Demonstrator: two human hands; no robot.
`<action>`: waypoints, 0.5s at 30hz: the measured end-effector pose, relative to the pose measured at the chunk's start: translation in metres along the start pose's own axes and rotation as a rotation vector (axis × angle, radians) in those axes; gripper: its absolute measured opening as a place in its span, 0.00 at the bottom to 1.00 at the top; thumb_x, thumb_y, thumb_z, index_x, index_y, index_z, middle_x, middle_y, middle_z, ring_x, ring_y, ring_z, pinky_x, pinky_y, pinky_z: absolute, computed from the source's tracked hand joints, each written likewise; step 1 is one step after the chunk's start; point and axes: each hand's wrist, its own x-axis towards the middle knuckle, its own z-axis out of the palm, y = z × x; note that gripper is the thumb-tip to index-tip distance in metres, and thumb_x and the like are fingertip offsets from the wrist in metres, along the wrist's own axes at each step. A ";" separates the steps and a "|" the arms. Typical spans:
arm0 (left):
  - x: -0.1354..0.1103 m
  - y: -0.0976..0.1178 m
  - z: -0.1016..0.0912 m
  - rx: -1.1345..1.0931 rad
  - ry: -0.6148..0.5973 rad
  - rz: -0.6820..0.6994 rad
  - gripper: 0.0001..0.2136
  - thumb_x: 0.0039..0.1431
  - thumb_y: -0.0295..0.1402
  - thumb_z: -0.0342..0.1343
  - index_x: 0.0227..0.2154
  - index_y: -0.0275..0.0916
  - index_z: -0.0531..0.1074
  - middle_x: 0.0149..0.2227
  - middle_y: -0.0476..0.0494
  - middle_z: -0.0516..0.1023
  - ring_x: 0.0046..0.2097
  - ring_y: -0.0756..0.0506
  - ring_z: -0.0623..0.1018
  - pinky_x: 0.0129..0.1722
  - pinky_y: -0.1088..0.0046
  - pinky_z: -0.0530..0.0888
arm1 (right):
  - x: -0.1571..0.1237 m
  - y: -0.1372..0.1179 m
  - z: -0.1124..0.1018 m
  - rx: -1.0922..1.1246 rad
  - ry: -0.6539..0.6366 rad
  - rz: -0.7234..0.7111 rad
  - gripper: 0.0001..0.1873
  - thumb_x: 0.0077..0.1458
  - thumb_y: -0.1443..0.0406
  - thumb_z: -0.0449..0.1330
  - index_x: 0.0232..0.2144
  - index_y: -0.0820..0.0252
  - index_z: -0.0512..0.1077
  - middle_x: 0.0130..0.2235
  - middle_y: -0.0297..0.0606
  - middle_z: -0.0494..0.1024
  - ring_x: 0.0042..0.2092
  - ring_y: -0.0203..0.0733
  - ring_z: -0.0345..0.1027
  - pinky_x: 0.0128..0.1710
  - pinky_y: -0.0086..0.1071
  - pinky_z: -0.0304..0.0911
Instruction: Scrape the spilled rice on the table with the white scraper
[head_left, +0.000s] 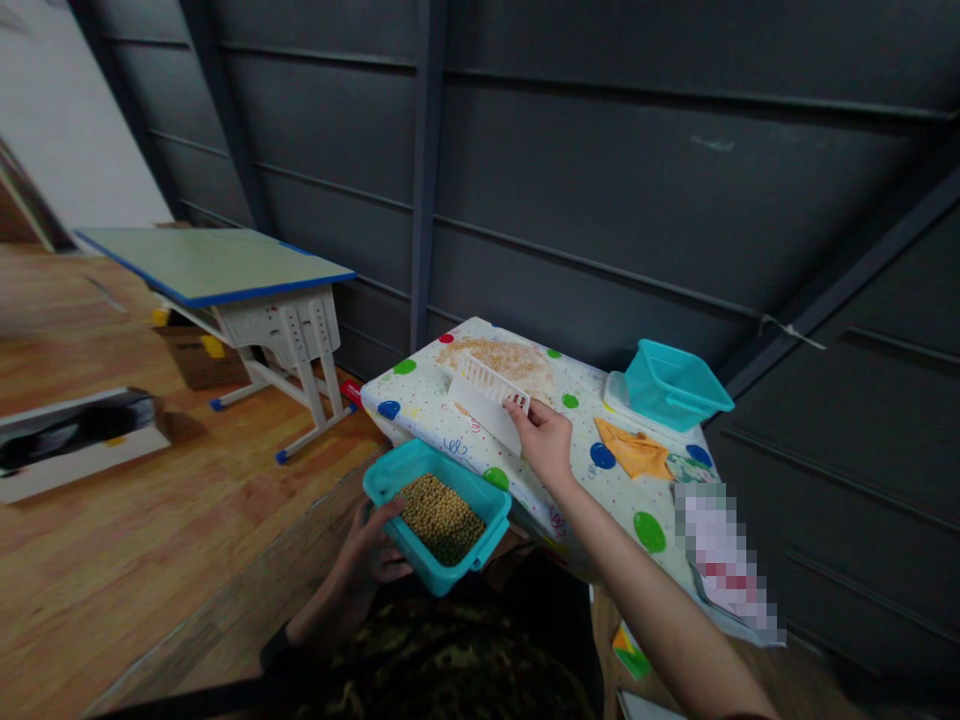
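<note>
The left hand [369, 545] grips a teal plastic tub [429, 573] part-filled with soybeans [441, 512], beside the polka-dot tablecloth [637, 490]; the right hand [547, 440] pinches a white slotted scoop [484, 410] over it, near a spread of tan grains [501, 357]; an orange cloth [634, 447] lies farther right, near a second teal tub [660, 388]; a green-topped desk [217, 262] with blue edging stands at left.
</note>
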 end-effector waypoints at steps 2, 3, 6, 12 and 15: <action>0.002 -0.002 -0.002 -0.008 0.004 0.003 0.31 0.71 0.50 0.72 0.70 0.58 0.66 0.45 0.46 0.80 0.42 0.33 0.90 0.47 0.50 0.90 | -0.002 -0.001 -0.001 -0.002 0.004 -0.003 0.35 0.61 0.32 0.65 0.20 0.51 0.67 0.23 0.30 0.64 0.30 0.41 0.55 0.32 0.37 0.53; 0.003 -0.003 -0.003 -0.014 0.005 0.002 0.31 0.70 0.51 0.72 0.69 0.58 0.67 0.44 0.47 0.80 0.42 0.33 0.90 0.46 0.51 0.90 | -0.003 -0.001 -0.001 -0.002 0.004 -0.003 0.35 0.61 0.32 0.65 0.20 0.50 0.66 0.23 0.30 0.63 0.30 0.40 0.55 0.32 0.37 0.52; 0.007 -0.003 -0.004 -0.009 0.011 -0.004 0.32 0.69 0.51 0.73 0.71 0.58 0.68 0.42 0.48 0.79 0.42 0.32 0.90 0.46 0.51 0.90 | -0.006 -0.001 -0.002 -0.003 -0.001 0.003 0.37 0.61 0.31 0.65 0.20 0.50 0.65 0.22 0.29 0.62 0.30 0.40 0.55 0.31 0.36 0.53; 0.009 0.001 -0.005 -0.030 0.042 -0.013 0.36 0.68 0.49 0.74 0.74 0.57 0.65 0.45 0.46 0.80 0.40 0.34 0.89 0.44 0.53 0.88 | -0.011 -0.002 -0.002 0.025 -0.021 0.008 0.37 0.61 0.30 0.66 0.21 0.51 0.69 0.23 0.30 0.64 0.31 0.41 0.57 0.31 0.36 0.53; 0.010 0.005 -0.009 -0.044 0.037 0.005 0.40 0.63 0.49 0.77 0.74 0.56 0.66 0.48 0.44 0.81 0.39 0.35 0.88 0.38 0.58 0.85 | -0.014 -0.003 -0.001 0.036 -0.030 0.014 0.36 0.61 0.31 0.66 0.22 0.52 0.72 0.24 0.31 0.66 0.31 0.42 0.58 0.31 0.36 0.54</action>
